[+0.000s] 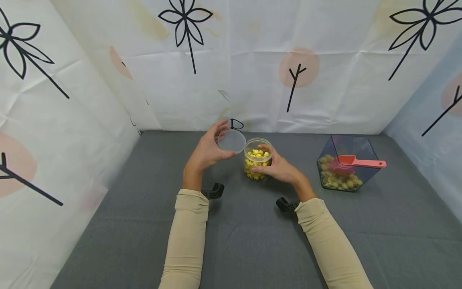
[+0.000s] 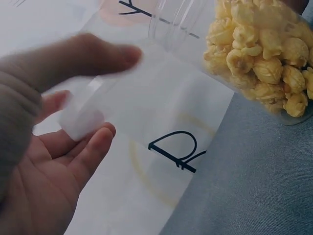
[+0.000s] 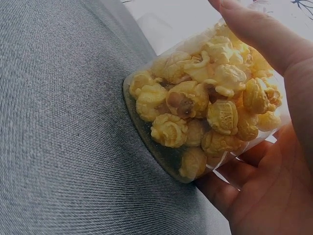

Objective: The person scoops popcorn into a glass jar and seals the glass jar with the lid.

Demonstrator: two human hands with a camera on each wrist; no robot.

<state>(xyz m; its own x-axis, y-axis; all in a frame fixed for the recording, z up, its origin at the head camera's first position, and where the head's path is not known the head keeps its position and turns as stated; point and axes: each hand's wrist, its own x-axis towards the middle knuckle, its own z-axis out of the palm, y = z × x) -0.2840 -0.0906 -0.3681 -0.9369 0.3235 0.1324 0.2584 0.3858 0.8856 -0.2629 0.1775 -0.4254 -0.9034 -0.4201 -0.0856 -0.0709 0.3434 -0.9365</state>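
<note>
We count one round clear plastic jar (image 1: 257,162) of knobbly yellow popcorn, right hand (image 1: 279,168) wrapped round it; left hand (image 1: 207,152) pinches one translucent disc lid (image 1: 231,140).

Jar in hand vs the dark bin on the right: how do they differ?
The jar is small, round and clear; the bin is larger, angular and dark-tinted. The right hand grips the jar; the bin stands untouched. A pink scoop lies in the bin; the jar has none. Both hold popcorn and stand open.

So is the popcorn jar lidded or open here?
Open. The left hand holds the clear lid beside the mouth of the jar, not on it; the right hand grips the jar.
</note>
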